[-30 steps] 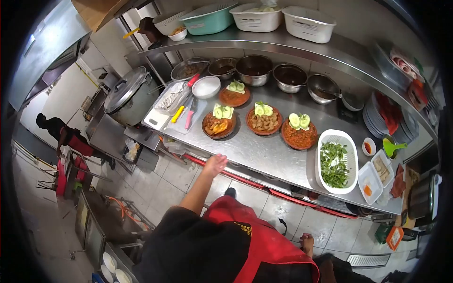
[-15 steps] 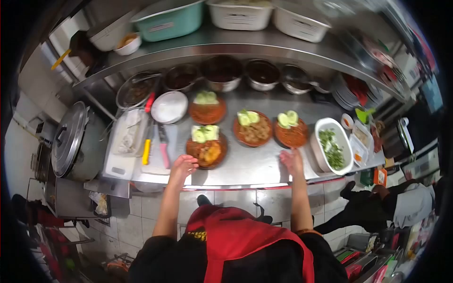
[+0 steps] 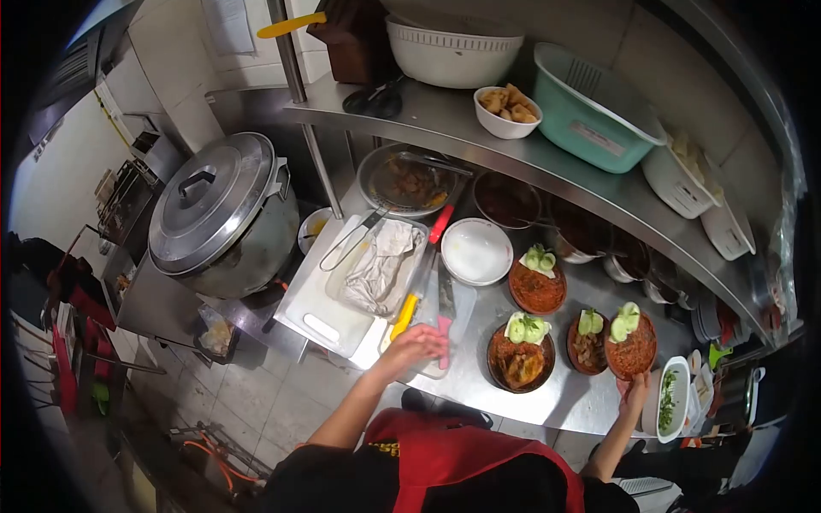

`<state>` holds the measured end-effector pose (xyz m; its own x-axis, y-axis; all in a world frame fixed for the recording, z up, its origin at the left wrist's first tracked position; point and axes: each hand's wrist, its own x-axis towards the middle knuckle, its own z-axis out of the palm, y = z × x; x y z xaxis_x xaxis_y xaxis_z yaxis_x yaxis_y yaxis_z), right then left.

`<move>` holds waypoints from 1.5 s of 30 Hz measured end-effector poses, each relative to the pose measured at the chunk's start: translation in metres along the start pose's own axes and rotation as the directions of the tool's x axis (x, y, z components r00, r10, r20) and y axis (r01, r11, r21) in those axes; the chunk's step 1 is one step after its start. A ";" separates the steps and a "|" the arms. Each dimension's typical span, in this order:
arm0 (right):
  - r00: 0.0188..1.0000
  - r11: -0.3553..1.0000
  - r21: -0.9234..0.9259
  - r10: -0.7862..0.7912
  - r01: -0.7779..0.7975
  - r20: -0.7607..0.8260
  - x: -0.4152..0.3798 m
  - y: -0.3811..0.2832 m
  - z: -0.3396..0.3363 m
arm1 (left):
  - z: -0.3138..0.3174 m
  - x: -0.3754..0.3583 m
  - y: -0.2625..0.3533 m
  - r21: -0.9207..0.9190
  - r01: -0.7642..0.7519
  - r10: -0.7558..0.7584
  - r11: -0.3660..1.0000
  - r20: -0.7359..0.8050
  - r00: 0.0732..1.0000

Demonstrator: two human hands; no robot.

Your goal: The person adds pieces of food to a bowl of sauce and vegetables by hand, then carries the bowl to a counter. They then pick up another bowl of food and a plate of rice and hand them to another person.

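Observation:
My right hand (image 3: 634, 393) grips the near rim of a brown clay plate (image 3: 631, 349) of red sauced food, with cucumber slices (image 3: 625, 320) on its far side. This plate overlaps a neighbouring plate of browned pieces (image 3: 587, 355). My left hand (image 3: 416, 349) hovers with fingers stretched out and holds nothing. It is nearest to the pink-handled knife (image 3: 445, 329) and the yellow-handled knife (image 3: 404, 318) on a cutting board. To its right sits a plate with a golden piece in sauce (image 3: 520, 368), and behind that another red plate (image 3: 538, 291).
A white bowl (image 3: 477, 251), a plastic container with crumpled wrap (image 3: 385, 265) and a white cutting board (image 3: 329, 316) lie on the counter. A large lidded pot (image 3: 222, 218) stands left. Tubs line the overhead shelf (image 3: 428, 124). A tub of chopped greens (image 3: 676, 398) is right.
The view has swung left. My right hand has taken hold of the rightmost plate and brought it against its neighbour. My left hand has moved left, away from the plates toward the knives.

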<state>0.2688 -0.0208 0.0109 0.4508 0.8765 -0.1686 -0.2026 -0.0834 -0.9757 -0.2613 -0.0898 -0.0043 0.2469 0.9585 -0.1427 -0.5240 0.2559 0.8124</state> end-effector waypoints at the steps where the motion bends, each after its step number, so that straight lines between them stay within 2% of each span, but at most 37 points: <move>1: 0.997 0.999 -0.050 0.014 -0.010 0.077 -0.023 -0.027 0.033 | 0.007 0.013 0.000 -0.059 -0.017 0.020 0.998 0.048 0.999; 3: 0.962 0.990 -0.136 0.074 -0.039 0.262 -0.048 -0.052 0.092 | 0.027 0.041 0.000 -0.163 0.094 -0.074 0.982 0.125 0.989; 4: 0.921 0.984 -0.172 0.114 -0.053 0.372 -0.054 -0.056 0.119 | 0.039 0.055 -0.001 -0.339 0.160 -0.100 0.927 0.188 0.977; 6: 0.824 0.964 -0.246 0.223 -0.105 0.522 -0.070 -0.048 0.181 | 0.058 0.077 -0.002 -0.637 0.277 -0.089 0.719 0.311 0.946; 7: 0.713 0.970 -0.232 0.211 -0.069 0.669 -0.072 -0.036 0.216 | 0.056 0.080 -0.004 -0.716 0.191 0.047 0.672 0.298 0.953; 8: 0.638 0.924 -0.365 0.352 -0.119 0.684 -0.082 -0.041 0.254 | 0.051 0.086 -0.009 -0.783 0.106 0.187 0.613 0.274 0.943; 9: 0.448 0.948 -0.251 0.314 -0.195 0.837 -0.082 -0.030 0.276 | 0.034 0.084 -0.003 -0.838 0.028 0.135 0.545 0.120 0.984; 10: 0.323 0.937 -0.299 0.344 -0.182 0.881 -0.075 -0.016 0.302 | 0.018 0.083 0.003 -0.869 -0.071 0.079 0.490 -0.037 0.996; 11: 0.259 0.916 -0.345 0.391 -0.207 0.883 -0.077 -0.019 0.330 | 0.025 0.067 0.036 -0.820 -0.130 0.126 0.557 -0.072 0.989; 12: 0.097 0.905 -0.409 0.420 -0.113 0.902 -0.078 -0.034 0.358 | 0.033 0.052 0.069 -0.764 -0.192 0.172 0.616 -0.107 0.979; 13: 0.006 0.905 -0.423 0.423 -0.036 0.906 -0.066 -0.033 0.383 | 0.004 0.051 0.063 -0.785 -0.248 0.177 0.568 -0.178 0.968; 14: -0.084 0.903 -0.429 0.430 0.032 0.899 -0.053 -0.022 0.410 | 0.009 0.030 0.080 -0.734 -0.365 0.247 0.572 -0.270 0.930; 16: -0.092 0.934 -0.247 0.279 0.259 0.956 -0.025 0.005 0.483 | -0.047 0.012 0.057 -0.573 -0.604 0.221 0.554 -0.598 0.770; 17: 0.060 0.812 -0.198 0.198 0.549 0.978 -0.017 0.020 0.523 | -0.052 0.001 0.072 -0.499 -0.678 0.291 0.540 -0.645 0.707; 18: 0.187 0.592 -0.192 0.071 0.783 0.980 -0.011 0.037 0.556 | -0.042 -0.009 0.093 -0.456 -0.725 0.366 0.516 -0.647 0.668; 20: 0.195 0.309 -0.162 -0.079 0.937 0.978 0.007 0.081 0.610 | -0.023 -0.027 0.133 -0.406 -0.795 0.519 0.451 -0.605 0.604; 21: 0.182 0.155 -0.158 -0.154 0.975 0.971 0.012 0.105 0.635 | -0.042 -0.035 0.131 -0.381 -0.813 0.491 0.441 -0.655 0.574; 22: 0.220 0.114 -0.198 -0.223 0.973 0.950 0.019 0.127 0.655 | -0.055 -0.039 0.139 -0.378 -0.812 0.431 0.445 -0.704 0.564; 23: 0.260 0.082 -0.247 -0.293 0.966 0.920 0.026 0.152 0.669 | -0.071 -0.042 0.142 -0.338 -0.837 0.444 0.431 -0.727 0.523; 24: 0.286 0.054 -0.282 -0.290 0.958 0.913 0.025 0.160 0.672 | -0.085 -0.044 0.145 -0.302 -0.855 0.450 0.422 -0.748 0.487; 26: 0.336 -0.002 -0.351 -0.284 0.936 0.898 0.014 0.162 0.676 | -0.111 -0.041 0.156 -0.331 -0.840 0.449 0.430 -0.729 0.517; 28: 0.322 -0.112 -0.325 -0.045 0.939 0.946 -0.001 0.133 0.667 | -0.129 -0.038 0.153 -0.390 -0.811 0.428 0.436 -0.703 0.569; 30: 0.254 -0.114 -0.254 -0.013 0.961 0.967 -0.002 0.121 0.663 | -0.157 -0.031 0.146 -0.455 -0.769 0.421 0.449 -0.651 0.632; 31: 0.216 -0.112 -0.214 0.001 0.970 0.976 -0.002 0.116 0.664 | -0.173 -0.025 0.140 -0.420 -0.776 0.387 0.470 -0.693 0.609; 34: 0.312 -0.042 -0.317 -0.099 0.947 0.945 0.002 0.115 0.665 | -0.198 -0.013 0.133 -0.614 -0.693 0.375 0.376 -0.583 0.720; 37: 0.443 0.367 -0.406 -0.020 0.837 0.896 0.027 0.110 0.661 | -0.202 0.000 0.143 -0.658 -0.642 0.430 0.393 -0.486 0.761; 38: 0.515 0.618 -0.431 0.050 0.657 0.856 0.034 0.109 0.657 | -0.203 0.002 0.145 -0.669 -0.625 0.445 0.403 -0.454 0.772; 39: 0.562 0.809 -0.420 0.138 0.411 0.816 0.037 0.106 0.652 | -0.211 0.008 0.150 -0.837 -0.495 0.480 0.232 -0.344 0.807; 40: 0.581 0.920 -0.371 0.237 0.123 0.779 0.039 0.105 0.647 | -0.211 0.012 0.150 -0.788 -0.538 0.420 0.300 -0.397 0.816; 42: 0.504 0.936 -0.345 0.330 -0.067 0.798 0.041 0.100 0.640 | -0.201 0.021 0.157 -0.679 -0.590 0.297 0.437 -0.510 0.807; 43: 0.456 0.929 -0.333 0.370 -0.163 0.809 0.038 0.094 0.639 | -0.207 0.023 0.150 -0.793 -0.529 0.332 0.303 -0.432 0.839; 45: 0.388 0.936 -0.302 0.351 -0.184 0.852 0.026 0.085 0.639 | -0.206 0.032 0.150 -0.758 -0.526 0.214 0.386 -0.481 0.850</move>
<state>-0.2925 0.2984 0.0127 -0.6369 0.7149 -0.2886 -0.0104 -0.3822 -0.9240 -0.5001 0.0053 -0.0038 -0.2944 0.9301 -0.2196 -0.9499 -0.3100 -0.0394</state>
